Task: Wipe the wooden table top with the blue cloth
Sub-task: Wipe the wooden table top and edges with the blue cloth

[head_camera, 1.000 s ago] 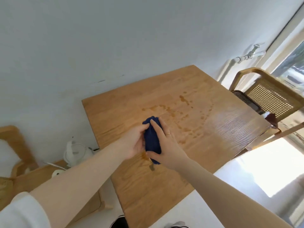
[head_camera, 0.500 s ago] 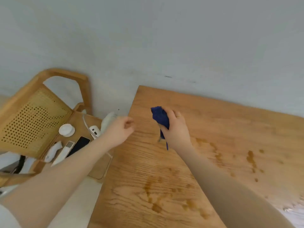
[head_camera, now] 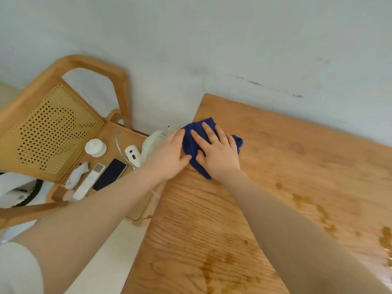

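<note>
Since half a second earlier, the right hand [head_camera: 216,153] had flattened, fingers spread, the blue cloth [head_camera: 194,145] onto the bench [head_camera: 286,158] corner, the left hand [head_camera: 169,154] open beside it, touching its edge; wiping was starting, next needing strokes toward the stains [head_camera: 220,270].

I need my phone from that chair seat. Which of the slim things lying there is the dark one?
The phone, a black slab, lies rightmost of the three. The remote beside it and the small gadget further left are both white.
</note>
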The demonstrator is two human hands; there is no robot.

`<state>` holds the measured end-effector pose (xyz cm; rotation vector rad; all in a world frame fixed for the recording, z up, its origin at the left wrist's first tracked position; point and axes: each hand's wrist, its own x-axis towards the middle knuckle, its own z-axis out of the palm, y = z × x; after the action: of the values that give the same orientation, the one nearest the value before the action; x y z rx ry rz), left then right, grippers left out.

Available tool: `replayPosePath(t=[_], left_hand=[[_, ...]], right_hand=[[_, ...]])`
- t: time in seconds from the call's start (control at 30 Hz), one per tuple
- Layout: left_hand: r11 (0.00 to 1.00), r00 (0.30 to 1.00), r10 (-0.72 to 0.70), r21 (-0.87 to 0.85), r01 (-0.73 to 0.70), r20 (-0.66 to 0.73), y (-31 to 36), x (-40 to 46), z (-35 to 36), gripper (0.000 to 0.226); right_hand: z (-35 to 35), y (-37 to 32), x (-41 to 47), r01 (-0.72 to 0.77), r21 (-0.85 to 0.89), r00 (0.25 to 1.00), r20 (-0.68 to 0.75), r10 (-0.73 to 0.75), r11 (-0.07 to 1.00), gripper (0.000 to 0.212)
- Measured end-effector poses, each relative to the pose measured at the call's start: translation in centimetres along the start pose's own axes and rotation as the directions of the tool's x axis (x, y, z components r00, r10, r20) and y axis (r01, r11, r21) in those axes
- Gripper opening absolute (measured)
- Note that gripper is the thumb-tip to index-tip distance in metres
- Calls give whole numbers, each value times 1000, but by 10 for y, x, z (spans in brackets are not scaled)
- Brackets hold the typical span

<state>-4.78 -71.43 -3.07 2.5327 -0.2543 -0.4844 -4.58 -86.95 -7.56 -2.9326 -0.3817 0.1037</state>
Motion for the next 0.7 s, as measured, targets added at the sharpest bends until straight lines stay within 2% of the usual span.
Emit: replayPosePath(t=[0.1,0.2,0.33,0.43,0.57,0.63,0.7], left_hand=[[999,996,25,37,-28,80,-4,18,-1,106],[956,966,57,265,-125,251,-3,27,0,123],[908,959,67,381,-173,275,-3,29,3,123],[927,962,103,327,-185,253,-6,27,6,123],[948,966,143,250,-196,215,-8,31,7,125],[949,964,132,251,-190,230,-8,33,7,124],[935,961,108,301,-185,255,-8,33,7,122]], right_hand=[[-2,16,49,-125,-23,992,-2,125,992,51],[-11,38,84,-211,-15,977,22,212,977,53],[-27,43,94,-208,15,975,84,206,978,58],[-24,30,63,-112,-59,991,73,116,992,59],[-9,23,35,10,-65,998,59,-6,998,64],[-8,30,52,-15,-104,999,51,21,994,67],[-5,38,77,-96,-129,995,2,97,987,60]])
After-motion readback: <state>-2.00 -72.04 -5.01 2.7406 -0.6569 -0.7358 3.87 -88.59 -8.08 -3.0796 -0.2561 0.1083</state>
